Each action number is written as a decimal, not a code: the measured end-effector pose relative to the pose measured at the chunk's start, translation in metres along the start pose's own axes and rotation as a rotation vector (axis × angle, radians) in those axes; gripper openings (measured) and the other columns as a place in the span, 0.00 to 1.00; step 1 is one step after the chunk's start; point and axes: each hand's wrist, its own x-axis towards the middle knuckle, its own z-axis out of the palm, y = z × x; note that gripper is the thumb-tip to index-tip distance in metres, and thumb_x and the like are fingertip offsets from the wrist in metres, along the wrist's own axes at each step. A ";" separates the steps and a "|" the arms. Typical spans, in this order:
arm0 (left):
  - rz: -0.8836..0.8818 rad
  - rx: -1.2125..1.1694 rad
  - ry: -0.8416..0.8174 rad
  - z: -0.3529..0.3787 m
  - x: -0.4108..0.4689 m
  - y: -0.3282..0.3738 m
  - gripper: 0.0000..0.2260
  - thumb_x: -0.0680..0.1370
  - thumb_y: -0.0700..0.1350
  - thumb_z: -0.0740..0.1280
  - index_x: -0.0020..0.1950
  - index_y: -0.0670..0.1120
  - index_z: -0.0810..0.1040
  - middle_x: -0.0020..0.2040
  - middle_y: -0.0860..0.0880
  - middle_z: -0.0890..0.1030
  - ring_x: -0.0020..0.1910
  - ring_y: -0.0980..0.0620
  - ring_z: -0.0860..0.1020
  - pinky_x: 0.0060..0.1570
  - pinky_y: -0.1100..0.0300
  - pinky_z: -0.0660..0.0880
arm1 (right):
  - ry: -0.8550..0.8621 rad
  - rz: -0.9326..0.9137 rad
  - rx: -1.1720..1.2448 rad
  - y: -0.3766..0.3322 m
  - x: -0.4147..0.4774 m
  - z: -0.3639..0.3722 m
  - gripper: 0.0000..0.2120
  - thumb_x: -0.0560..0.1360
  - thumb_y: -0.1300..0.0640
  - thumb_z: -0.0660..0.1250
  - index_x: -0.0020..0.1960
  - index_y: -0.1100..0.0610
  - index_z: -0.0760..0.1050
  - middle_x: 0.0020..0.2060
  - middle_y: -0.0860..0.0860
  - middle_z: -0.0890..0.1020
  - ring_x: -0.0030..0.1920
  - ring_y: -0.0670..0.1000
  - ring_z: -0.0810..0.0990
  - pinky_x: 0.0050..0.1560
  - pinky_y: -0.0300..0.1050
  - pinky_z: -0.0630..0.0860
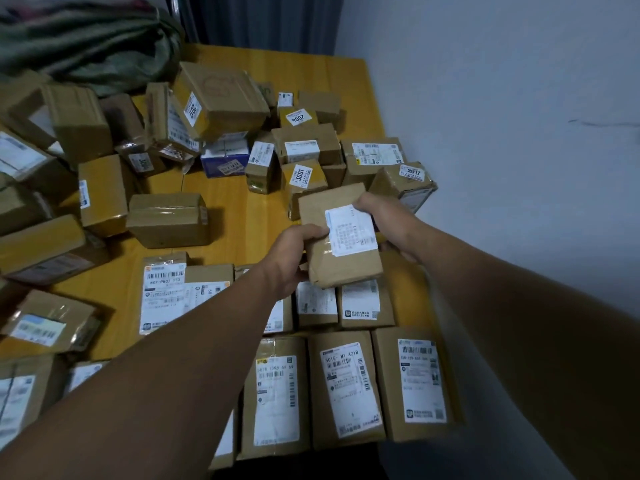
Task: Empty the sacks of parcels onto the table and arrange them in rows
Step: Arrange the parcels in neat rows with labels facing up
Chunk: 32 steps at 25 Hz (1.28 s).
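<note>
Left hand [294, 254] and right hand [375, 209] are holding curled grips on a cardboard parcel [343, 268] above the yellow counter [235, 209] adjoining a pale wall [519, 98].

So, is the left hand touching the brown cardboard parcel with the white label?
Touching. The head view shows the left hand gripping the brown cardboard parcel with the white label, thumb pressed on its top face.

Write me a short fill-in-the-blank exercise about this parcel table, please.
1. The left hand and right hand hold one parcel, its white label facing ____.
2. The tilted parcel beyond the right hand bears the number ____.
3. The green sack lies at the far ____ corner of the table.
Missing: up; 2017; left.
</note>
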 end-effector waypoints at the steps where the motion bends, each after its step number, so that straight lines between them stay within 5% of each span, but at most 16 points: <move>1: -0.007 0.002 -0.005 0.000 -0.003 -0.003 0.13 0.76 0.48 0.68 0.58 0.45 0.80 0.47 0.48 0.83 0.46 0.47 0.79 0.50 0.51 0.76 | -0.007 0.006 0.021 0.003 -0.006 0.000 0.16 0.82 0.46 0.59 0.52 0.55 0.80 0.46 0.51 0.86 0.49 0.52 0.82 0.50 0.49 0.74; 5: -0.004 -0.059 -0.006 0.001 -0.013 -0.009 0.17 0.74 0.49 0.68 0.61 0.46 0.81 0.54 0.46 0.85 0.52 0.44 0.82 0.56 0.49 0.77 | -0.060 0.042 0.155 0.015 -0.022 -0.004 0.15 0.79 0.41 0.65 0.58 0.50 0.80 0.52 0.49 0.86 0.57 0.53 0.82 0.63 0.57 0.76; 9: -0.019 -0.147 -0.032 0.007 -0.020 -0.008 0.12 0.77 0.47 0.62 0.56 0.46 0.82 0.51 0.45 0.86 0.47 0.43 0.82 0.47 0.51 0.79 | -0.167 0.120 0.077 0.025 -0.038 -0.007 0.23 0.73 0.46 0.74 0.65 0.53 0.76 0.54 0.51 0.85 0.56 0.53 0.83 0.55 0.55 0.81; 13: 0.026 0.132 0.057 0.020 -0.014 -0.018 0.09 0.81 0.43 0.61 0.55 0.44 0.80 0.47 0.47 0.81 0.46 0.49 0.77 0.51 0.53 0.74 | 0.198 0.083 -0.032 0.043 -0.035 -0.020 0.31 0.67 0.42 0.79 0.63 0.53 0.72 0.55 0.52 0.82 0.53 0.51 0.81 0.49 0.48 0.80; 17: 0.095 0.521 0.141 0.021 0.007 -0.038 0.16 0.79 0.43 0.66 0.64 0.38 0.73 0.56 0.44 0.75 0.52 0.44 0.74 0.49 0.55 0.70 | 0.415 0.225 -0.461 0.075 -0.028 -0.040 0.48 0.64 0.34 0.78 0.72 0.57 0.60 0.64 0.58 0.72 0.64 0.60 0.73 0.62 0.55 0.74; 19: 0.084 0.655 0.141 0.024 0.011 -0.048 0.14 0.79 0.43 0.66 0.62 0.40 0.71 0.55 0.44 0.74 0.51 0.45 0.73 0.47 0.57 0.68 | 0.445 0.271 -0.542 0.092 -0.024 -0.040 0.51 0.64 0.32 0.76 0.73 0.58 0.57 0.65 0.60 0.71 0.66 0.62 0.72 0.63 0.56 0.72; 22: 0.036 0.689 0.125 0.030 0.017 -0.057 0.04 0.78 0.40 0.66 0.47 0.42 0.71 0.41 0.44 0.73 0.37 0.49 0.71 0.38 0.58 0.67 | 0.471 0.272 -0.602 0.114 -0.018 -0.034 0.54 0.65 0.31 0.75 0.76 0.60 0.54 0.67 0.62 0.70 0.67 0.62 0.71 0.65 0.57 0.72; 24: 0.036 0.764 0.108 0.034 0.023 -0.064 0.05 0.76 0.40 0.67 0.47 0.38 0.74 0.39 0.36 0.73 0.34 0.49 0.70 0.34 0.59 0.66 | 0.480 0.264 -0.657 0.127 -0.014 -0.030 0.56 0.66 0.31 0.74 0.78 0.61 0.52 0.68 0.63 0.69 0.68 0.63 0.70 0.67 0.58 0.72; 26: 0.038 0.810 0.108 0.036 0.028 -0.070 0.12 0.76 0.40 0.67 0.56 0.36 0.75 0.47 0.34 0.77 0.39 0.46 0.75 0.36 0.56 0.72 | 0.480 0.248 -0.681 0.138 -0.007 -0.025 0.56 0.66 0.32 0.74 0.78 0.62 0.51 0.69 0.64 0.68 0.68 0.63 0.70 0.67 0.59 0.71; 29: 0.002 0.846 0.093 0.039 0.035 -0.078 0.13 0.74 0.39 0.68 0.57 0.38 0.73 0.52 0.39 0.79 0.49 0.40 0.79 0.48 0.45 0.80 | 0.427 0.255 -0.669 0.153 0.005 -0.019 0.57 0.66 0.33 0.75 0.78 0.62 0.50 0.69 0.63 0.68 0.68 0.64 0.69 0.68 0.60 0.71; 32: -0.021 0.926 0.087 0.042 0.038 -0.083 0.16 0.72 0.39 0.70 0.58 0.37 0.74 0.52 0.39 0.79 0.51 0.39 0.79 0.47 0.49 0.79 | 0.322 0.303 -0.660 0.163 0.009 -0.016 0.54 0.66 0.37 0.77 0.77 0.62 0.53 0.69 0.63 0.69 0.68 0.63 0.70 0.68 0.60 0.71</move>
